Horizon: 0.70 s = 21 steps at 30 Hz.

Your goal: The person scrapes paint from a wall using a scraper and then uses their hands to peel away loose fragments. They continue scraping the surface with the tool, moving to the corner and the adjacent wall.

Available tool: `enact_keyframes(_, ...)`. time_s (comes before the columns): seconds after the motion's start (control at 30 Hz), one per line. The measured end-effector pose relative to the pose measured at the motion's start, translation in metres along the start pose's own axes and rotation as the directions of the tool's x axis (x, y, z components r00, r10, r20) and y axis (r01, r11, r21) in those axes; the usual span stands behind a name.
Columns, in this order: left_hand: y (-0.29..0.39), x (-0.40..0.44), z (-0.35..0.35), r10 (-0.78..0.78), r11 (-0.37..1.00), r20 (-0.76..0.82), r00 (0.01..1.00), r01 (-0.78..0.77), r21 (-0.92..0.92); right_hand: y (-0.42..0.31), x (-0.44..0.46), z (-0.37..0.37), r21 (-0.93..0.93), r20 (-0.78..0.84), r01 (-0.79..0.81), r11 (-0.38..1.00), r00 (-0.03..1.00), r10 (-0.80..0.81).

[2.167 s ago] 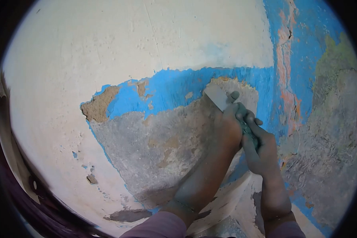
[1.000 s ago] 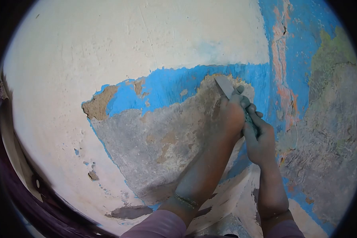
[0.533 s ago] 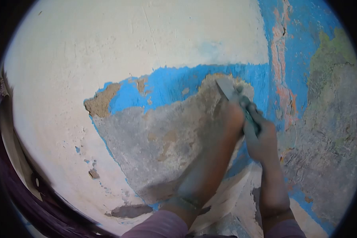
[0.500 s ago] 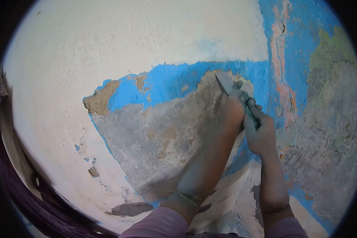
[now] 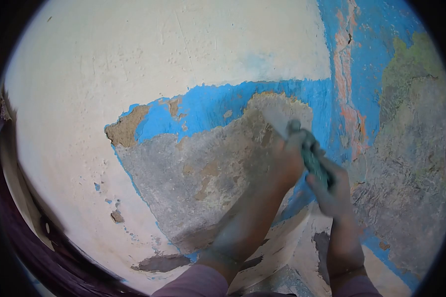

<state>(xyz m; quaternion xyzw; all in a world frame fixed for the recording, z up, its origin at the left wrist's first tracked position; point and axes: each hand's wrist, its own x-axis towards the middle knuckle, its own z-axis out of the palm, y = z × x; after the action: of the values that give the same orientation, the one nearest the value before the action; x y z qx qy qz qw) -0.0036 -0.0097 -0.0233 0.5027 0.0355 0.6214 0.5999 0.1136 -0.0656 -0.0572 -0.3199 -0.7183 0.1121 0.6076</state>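
Observation:
A scraper (image 5: 315, 167) with a green handle and a flat metal blade slants across the wall, its blade pointing up and left. My left hand (image 5: 291, 157) is closed around the handle near the blade. Lower down, my right hand (image 5: 336, 190) grips the rear of the same handle. Motion blurs the blade and both hands a little. The blade lies over a bare grey plaster patch (image 5: 183, 173), below the patch's ragged upper edge; I cannot tell whether it touches. Above that edge runs a strip of bright blue paint (image 5: 208, 106).
Cream paint (image 5: 134, 59) covers the wall above and to the left. Past the corner, the right-hand wall (image 5: 401, 163) shows blue paint, cracked pinkish plaster and rough grey patches. Dark purple fabric (image 5: 29, 237) hangs at the lower left.
Both hands have moved down with the scraper, the right hand also shifting right. The blade has dropped from the upper edge of the grey patch. The camera view has shifted slightly.

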Motion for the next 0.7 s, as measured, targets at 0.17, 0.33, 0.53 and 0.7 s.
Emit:
enact_keyframes(0.17, -0.002, -0.05, -0.021, 0.093, 0.913, 0.157, 0.983, -0.147, 0.379, 0.007, -0.041, 0.009, 0.231, 0.118, -0.133, 0.964, 0.987, 0.108)
enact_keyframes(0.33, 0.014, -0.057, -0.043, -0.034, 0.955, -0.016, 0.999, 0.037, 0.293, 0.011, -0.037, 0.025, 0.606, 0.358, -0.458, 0.651, 0.887, 0.29)
enact_keyframes(0.53, 0.02, -0.051, -0.055, -0.109, 0.994, 0.115, 0.987, 0.109, 0.01, -0.005, -0.032, 0.054, 0.572, 0.226, -0.366, 0.734, 0.931, 0.288)
enact_keyframes(0.7, 0.023, -0.049, -0.043, -0.136, 0.983, 0.082, 0.987, 0.145, -0.113, -0.026, -0.044, 0.077, 0.005, -0.18, 0.059, 0.998, 0.982, -0.057)
